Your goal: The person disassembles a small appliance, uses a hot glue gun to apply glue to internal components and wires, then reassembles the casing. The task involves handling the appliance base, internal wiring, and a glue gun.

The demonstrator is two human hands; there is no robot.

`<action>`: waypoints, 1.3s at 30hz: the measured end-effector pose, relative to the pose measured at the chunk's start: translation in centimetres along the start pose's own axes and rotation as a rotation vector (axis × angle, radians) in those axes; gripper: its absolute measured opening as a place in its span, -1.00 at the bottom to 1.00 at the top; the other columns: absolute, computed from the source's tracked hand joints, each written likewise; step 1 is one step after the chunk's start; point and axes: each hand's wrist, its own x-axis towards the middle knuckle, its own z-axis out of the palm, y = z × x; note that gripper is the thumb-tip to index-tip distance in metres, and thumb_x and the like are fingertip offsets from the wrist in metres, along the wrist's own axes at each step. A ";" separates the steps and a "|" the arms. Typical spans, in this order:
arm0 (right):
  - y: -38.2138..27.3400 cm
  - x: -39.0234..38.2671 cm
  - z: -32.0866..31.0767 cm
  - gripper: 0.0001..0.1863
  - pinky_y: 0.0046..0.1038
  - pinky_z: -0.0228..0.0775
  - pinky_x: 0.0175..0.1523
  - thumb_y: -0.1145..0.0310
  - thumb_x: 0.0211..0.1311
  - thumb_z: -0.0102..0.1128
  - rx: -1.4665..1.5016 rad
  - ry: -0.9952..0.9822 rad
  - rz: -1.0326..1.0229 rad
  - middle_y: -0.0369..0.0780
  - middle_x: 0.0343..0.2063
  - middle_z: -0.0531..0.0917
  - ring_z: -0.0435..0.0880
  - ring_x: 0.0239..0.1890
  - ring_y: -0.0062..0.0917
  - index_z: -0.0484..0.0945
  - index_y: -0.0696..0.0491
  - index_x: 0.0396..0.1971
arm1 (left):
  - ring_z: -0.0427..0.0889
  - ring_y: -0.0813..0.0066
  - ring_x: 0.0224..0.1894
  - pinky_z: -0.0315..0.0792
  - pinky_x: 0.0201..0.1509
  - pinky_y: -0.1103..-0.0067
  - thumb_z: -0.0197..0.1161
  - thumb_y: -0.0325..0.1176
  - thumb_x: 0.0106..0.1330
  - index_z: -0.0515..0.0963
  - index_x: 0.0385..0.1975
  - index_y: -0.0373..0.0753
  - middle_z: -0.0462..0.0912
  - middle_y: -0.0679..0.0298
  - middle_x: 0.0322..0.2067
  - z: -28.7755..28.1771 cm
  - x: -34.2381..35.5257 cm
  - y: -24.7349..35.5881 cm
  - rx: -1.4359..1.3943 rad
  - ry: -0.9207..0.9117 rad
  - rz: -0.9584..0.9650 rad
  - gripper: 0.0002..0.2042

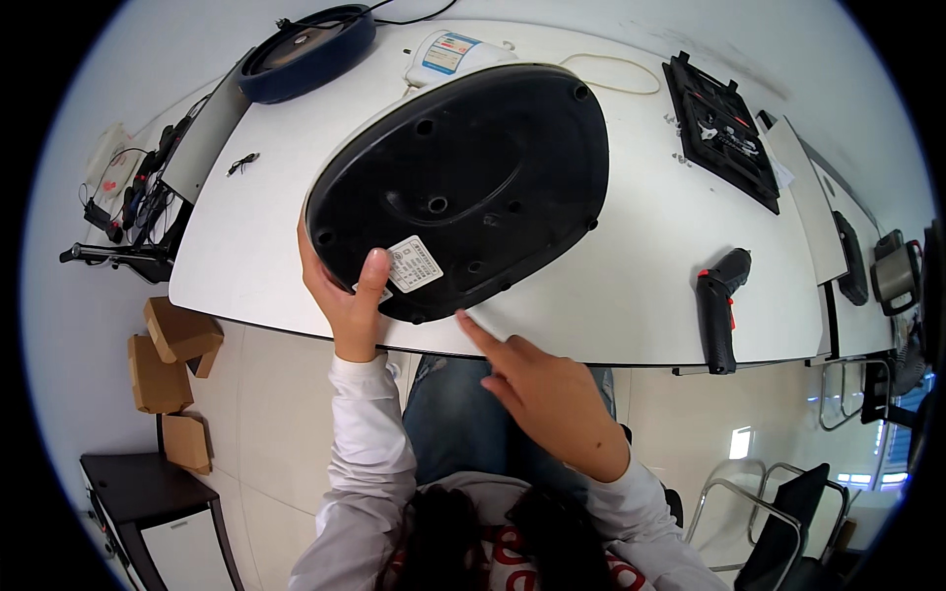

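A large appliance with a black, rounded base [463, 167] and a pale rim is tipped up over the table, its underside facing me. Several round recessed holes dot the base, and a white printed label [416, 263] sits near its lower left edge. My left hand [347, 300] grips the lower left side, thumb on the black underside and fingers behind the rim. At the bottom edge, the outstretched index finger of my right hand [552, 394] touches or nearly touches the base. The thumb of that hand stands apart, and its other fingers are curled, holding nothing visible.
On the white table [650, 295], a black cordless screwdriver [719, 310] lies at right, beyond it an open black tool case [724, 133]. A white plastic part [439, 59] and a dark blue round item [307, 51] sit at the back. Cardboard boxes [163, 374] stand lower left.
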 end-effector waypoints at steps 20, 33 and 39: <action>3.7 0.6 -3.2 -0.26 -0.38 0.41 -0.44 0.45 0.22 0.10 0.050 0.368 0.247 -0.18 -0.42 0.53 0.56 -0.55 -0.33 -0.03 0.03 0.36 | 0.39 0.33 0.06 0.20 0.18 0.49 0.34 0.01 0.06 0.26 0.14 -0.39 0.41 0.12 -0.01 -0.8 -0.3 -1.2 0.081 0.031 0.027 -0.25; 5.3 0.8 -2.7 -0.21 -0.27 0.40 -0.38 0.43 0.24 0.06 0.090 0.267 0.289 -0.12 -0.38 0.52 0.55 -0.50 -0.20 -0.18 0.00 0.38 | 0.41 0.35 0.05 0.20 0.19 0.50 0.26 -0.15 0.14 0.26 0.16 -0.38 0.42 0.10 0.02 -1.4 -0.5 -2.8 0.072 0.028 0.055 -0.36; 5.9 1.4 -6.2 -0.31 -0.44 0.33 -0.44 0.46 0.13 0.22 0.348 0.444 0.327 -0.29 -0.51 0.54 0.42 -0.66 -0.48 0.17 0.01 0.28 | 0.39 0.35 0.09 0.19 0.22 0.49 0.22 -0.19 0.19 0.22 0.19 -0.38 0.39 0.10 0.07 -1.9 -1.3 -3.2 0.065 0.055 0.036 -0.38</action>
